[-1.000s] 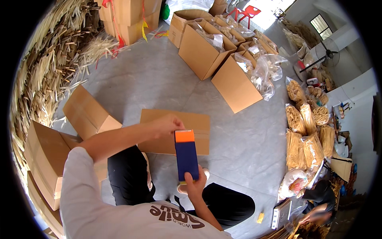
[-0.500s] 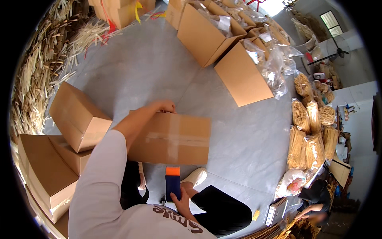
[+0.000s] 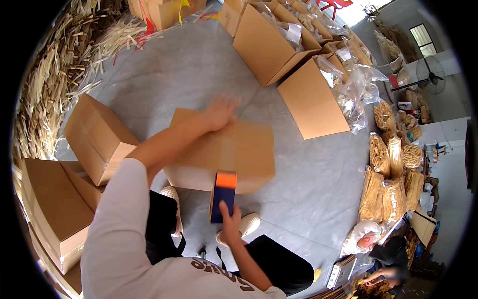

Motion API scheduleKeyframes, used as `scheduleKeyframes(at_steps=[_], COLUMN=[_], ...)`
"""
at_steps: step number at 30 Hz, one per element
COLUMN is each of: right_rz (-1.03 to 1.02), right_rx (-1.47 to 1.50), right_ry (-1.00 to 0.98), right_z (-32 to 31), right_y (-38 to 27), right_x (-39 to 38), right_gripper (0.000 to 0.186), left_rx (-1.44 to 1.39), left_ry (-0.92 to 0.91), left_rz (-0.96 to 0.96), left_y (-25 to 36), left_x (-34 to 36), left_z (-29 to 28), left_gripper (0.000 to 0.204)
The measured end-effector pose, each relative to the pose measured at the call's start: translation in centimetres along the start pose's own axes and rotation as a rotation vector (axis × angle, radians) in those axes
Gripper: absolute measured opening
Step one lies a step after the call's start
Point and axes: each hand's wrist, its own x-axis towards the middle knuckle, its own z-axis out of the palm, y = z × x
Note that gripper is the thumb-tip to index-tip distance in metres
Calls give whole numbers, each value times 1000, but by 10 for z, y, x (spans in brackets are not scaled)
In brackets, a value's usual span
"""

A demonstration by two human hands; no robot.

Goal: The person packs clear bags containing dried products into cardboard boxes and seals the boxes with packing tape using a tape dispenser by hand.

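A closed brown carton (image 3: 249, 154) stands on the floor in front of my feet, with a strip of clear tape across its top. My left hand (image 3: 221, 113) lies over the carton's far edge, its fingers stretched out and blurred by motion. Low over the near edge, my right hand (image 3: 230, 224) grips a dark blue tape dispenser (image 3: 224, 197) with an orange end. That end overlaps the carton in view; whether it touches the cardboard I cannot tell.
More brown cartons (image 3: 99, 134) stand at my left beside a heap of dried strips (image 3: 55, 84). Open cartons (image 3: 313, 104) with plastic-wrapped goods are at the far right. Bagged bundles (image 3: 381, 189) line the right side, where another person (image 3: 388, 264) bends low.
The carton has shifted away and tilted up, showing its near side. My left hand has gone from gripping its far edge to lying with stretched fingers. My right hand raised the tape dispenser toward it.
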Motion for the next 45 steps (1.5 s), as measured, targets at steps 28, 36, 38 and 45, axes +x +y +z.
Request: scheduleKeyframes(at_steps=[28,36,38,45], right_rz=[20,68,60,80], right_rx=[34,159,205,111], right_ry=[165,-70,-77,-12], right_z=[-14,-7,-12,-17], right_y=[88,-94,-96,-64], right_x=[-54,104,136,42], right_gripper=[25,42,41,37], left_rx=[-403,-368,-230,-24], left_ry=[-794,-631,-428,-447], left_rz=[-193,-121,-96,-201], left_y=[-40,3,4,-62], left_x=[-51,-13,-13,33], left_z=[28,-83,-83,-23], left_gripper=[40,37,37,36])
